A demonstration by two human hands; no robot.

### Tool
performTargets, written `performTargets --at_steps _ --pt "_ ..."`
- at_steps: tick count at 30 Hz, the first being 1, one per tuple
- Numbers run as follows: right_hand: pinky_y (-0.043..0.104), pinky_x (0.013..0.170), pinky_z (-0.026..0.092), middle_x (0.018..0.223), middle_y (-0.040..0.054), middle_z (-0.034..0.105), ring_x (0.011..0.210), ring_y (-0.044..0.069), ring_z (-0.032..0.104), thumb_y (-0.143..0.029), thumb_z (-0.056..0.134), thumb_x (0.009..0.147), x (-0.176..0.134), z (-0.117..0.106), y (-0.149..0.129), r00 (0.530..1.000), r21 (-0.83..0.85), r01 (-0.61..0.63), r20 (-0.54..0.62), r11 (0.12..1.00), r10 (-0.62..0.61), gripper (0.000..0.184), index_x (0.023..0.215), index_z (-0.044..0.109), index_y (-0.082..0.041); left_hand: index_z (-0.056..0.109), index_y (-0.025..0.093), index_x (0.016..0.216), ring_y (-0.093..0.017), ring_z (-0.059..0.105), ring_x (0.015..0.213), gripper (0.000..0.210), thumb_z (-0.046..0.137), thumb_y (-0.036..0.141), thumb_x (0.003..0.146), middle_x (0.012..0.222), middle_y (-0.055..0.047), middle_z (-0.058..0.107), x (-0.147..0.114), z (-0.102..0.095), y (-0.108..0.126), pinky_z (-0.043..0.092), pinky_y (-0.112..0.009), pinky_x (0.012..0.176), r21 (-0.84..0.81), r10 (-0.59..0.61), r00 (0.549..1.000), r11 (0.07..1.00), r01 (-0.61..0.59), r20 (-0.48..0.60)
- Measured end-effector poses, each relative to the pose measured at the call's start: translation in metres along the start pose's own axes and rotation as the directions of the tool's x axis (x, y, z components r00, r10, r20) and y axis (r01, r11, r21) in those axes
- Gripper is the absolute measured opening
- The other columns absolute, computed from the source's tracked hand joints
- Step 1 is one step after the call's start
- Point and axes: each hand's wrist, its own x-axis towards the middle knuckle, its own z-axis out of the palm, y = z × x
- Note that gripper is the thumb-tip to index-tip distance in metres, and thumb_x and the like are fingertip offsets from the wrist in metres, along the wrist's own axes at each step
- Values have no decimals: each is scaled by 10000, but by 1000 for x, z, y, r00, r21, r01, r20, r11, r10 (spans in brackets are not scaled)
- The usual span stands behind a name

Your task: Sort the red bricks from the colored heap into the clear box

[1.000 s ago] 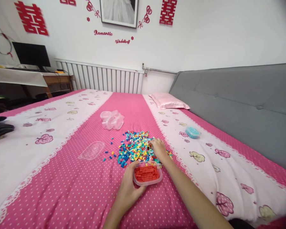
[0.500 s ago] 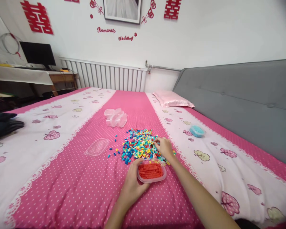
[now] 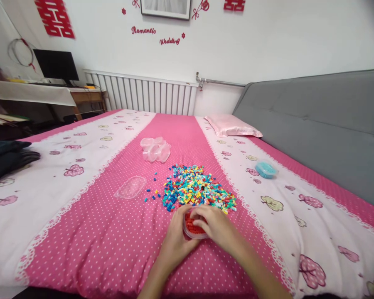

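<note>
The right hand is lying palm-down over the small clear tub of red bricks, fingers curled above it; whether they are pinching a brick cannot be told. The left hand is cupping the tub's near-left side. All this is resting on the pink bed cover, just before the heap of mixed bricks, with a clear lid lying left of the heap.
</note>
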Motion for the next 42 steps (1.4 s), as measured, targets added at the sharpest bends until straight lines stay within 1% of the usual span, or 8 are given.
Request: performTargets --at_steps 7,10,16,25,30,33,37,42 --pt "325 871 390 977 24 725 948 192 630 -107 573 971 -7 -1 -10 999 -171 38 -22 984 -42 277 891 787 -263 397 277 1400 -294 560 1289 694 782 298 822 1396 -104 524 0 0 5 464 -481 1106 -13 -18 1000 1000 18 0" --pt "320 845 369 958 15 706 956 190 606 -137 632 956 -14 -3 -8 998 -211 41 -44 977 -51 222 872 787 -273 395 271 1405 -306 542 1308 700 782 290 822 1412 -114 512 -1 0 6 454 -500 1113 3 -26 1000 1000 26 0" --pt "321 866 357 948 1 699 987 189 595 -181 714 916 -16 -1 -4 998 -223 28 -53 974 -41 125 895 790 -278 381 288 1419 -298 528 1323 710 775 282 829 1425 -103 503 -3 -1 4 447 -499 1122 8 -18 1000 1000 18 2" --pt "345 910 386 970 4 694 984 192 611 -147 639 961 -16 4 -10 994 -120 75 -66 990 -84 219 993 786 -305 394 301 1407 -277 530 1318 693 770 245 828 1410 -83 509 -1 0 5 453 -471 1123 -15 -18 1000 1000 18 -2" --pt "311 886 470 1027 73 676 981 202 638 -79 515 987 -11 9 -11 984 35 -88 -155 995 93 286 1014 772 -201 388 309 1414 -276 532 1316 704 772 253 827 1413 -78 514 -1 0 4 450 -475 1125 2 0 1000 1000 0 -7" --pt "313 914 481 1077 65 715 1008 206 665 -14 523 944 -10 6 -9 978 80 -131 -155 988 142 339 1090 752 -217 390 309 1412 -273 543 1304 696 766 247 830 1407 -76 519 -2 0 4 458 -473 1118 3 5 1000 1000 -5 -14" --pt "307 908 474 1034 28 764 995 209 687 34 594 854 -10 1 -13 979 17 -159 -127 987 160 325 959 752 -230 400 293 1407 -288 557 1297 691 776 281 829 1403 -93 525 -2 0 4 462 -488 1116 -5 -5 1000 1000 5 -16" --pt "305 868 471 939 49 769 935 215 688 -22 610 876 -6 2 -24 980 -145 -195 -70 970 186 235 807 738 -206 401 276 1408 -299 559 1303 690 777 302 830 1404 -111 530 0 -1 6 461 -501 1120 -8 -2 1000 1000 2 -11"
